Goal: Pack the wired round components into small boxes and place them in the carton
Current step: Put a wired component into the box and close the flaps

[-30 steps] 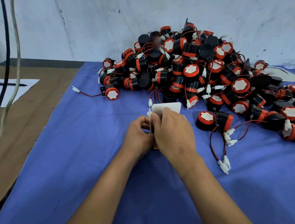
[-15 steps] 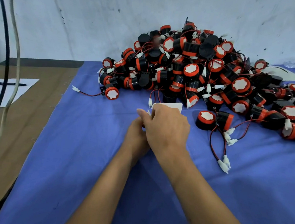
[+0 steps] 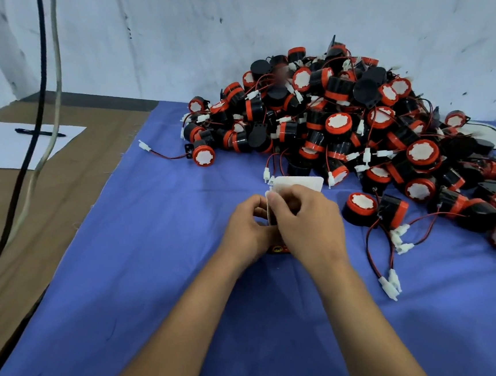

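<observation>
Head view. Both hands meet at the centre of a blue cloth (image 3: pixel 149 269) spread over a brown table (image 3: pixel 59 201). The left hand (image 3: pixel 245 226) has its fingers curled round the left side of a small box (image 3: pixel 296 181). The right hand (image 3: pixel 309 223) covers the box from the right, its fingers curled over the top edge. The box is largely hidden by the two hands: only its pale upright flap above the knuckles, a thin cardboard edge between the hands, and a red printed strip below the left palm are visible. Whether a component already lies inside cannot be told.

Just behind the hands a large pile of wired round components (image 3: pixel 336 120) rises against the grey wall (image 3: pixel 194 33). The parts are black and red with white faces, and their red-black leads end in white plugs. The pile spreads to the right edge of the frame. One loose component (image 3: pixel 203 155) lies at the pile's left foot, its wire trailing left. Two more components (image 3: pixel 360 208) sit just right of the right hand, their leads running across the cloth toward the viewer.

On the table at far left lies a white sheet (image 3: pixel 1 148) with a pen (image 3: pixel 40 132) on it. Two hanging cables (image 3: pixel 40 79), one black and one pale, cross in front of the sheet.
</observation>
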A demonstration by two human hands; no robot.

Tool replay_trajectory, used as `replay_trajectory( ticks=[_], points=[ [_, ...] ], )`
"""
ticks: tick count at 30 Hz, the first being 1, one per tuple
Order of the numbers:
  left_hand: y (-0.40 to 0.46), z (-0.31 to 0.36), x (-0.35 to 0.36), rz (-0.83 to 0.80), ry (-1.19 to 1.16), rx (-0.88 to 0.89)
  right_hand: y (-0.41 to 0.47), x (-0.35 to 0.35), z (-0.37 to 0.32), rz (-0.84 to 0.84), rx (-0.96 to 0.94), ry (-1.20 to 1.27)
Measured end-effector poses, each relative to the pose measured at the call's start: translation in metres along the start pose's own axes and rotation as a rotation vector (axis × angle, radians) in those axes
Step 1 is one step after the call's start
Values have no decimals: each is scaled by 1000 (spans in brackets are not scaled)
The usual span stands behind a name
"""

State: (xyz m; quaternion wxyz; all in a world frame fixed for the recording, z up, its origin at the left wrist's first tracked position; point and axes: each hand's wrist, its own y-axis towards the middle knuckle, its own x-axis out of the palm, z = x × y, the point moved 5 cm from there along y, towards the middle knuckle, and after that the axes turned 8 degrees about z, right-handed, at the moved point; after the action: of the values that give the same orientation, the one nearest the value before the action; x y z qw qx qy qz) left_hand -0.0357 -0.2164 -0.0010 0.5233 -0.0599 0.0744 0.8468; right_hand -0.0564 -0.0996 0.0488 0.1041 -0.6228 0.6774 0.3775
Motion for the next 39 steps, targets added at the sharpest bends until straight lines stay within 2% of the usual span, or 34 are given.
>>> replay_trajectory(
  ticks=[6,10,15,21,27,30,35,39],
  points=[
    [6,-1,3,-4,121,37,5,5,-14,122,40,-180],
    [3,-2,2,6,59,21,8,2,-7,135,99,-130],
    [1,-3,0,-4,40,70,7,-6,7,39,71,11],
    [-3,-5,-5,-231,-31,50,1,-8,9,-27,-82,19],
    [0,-6,-7,-205,-71,49,-8,-12,8,-171,-369,-43],
    [1,-8,-5,-222,-78,58,-7,-15,6,-174,-379,-78],
    [2,-10,-7,-260,-62,41,0,-11,-9,-335,-524,-317],
    [3,-9,-10,-250,-79,36,0,-8,-14,-396,-560,-327]
  ],
)
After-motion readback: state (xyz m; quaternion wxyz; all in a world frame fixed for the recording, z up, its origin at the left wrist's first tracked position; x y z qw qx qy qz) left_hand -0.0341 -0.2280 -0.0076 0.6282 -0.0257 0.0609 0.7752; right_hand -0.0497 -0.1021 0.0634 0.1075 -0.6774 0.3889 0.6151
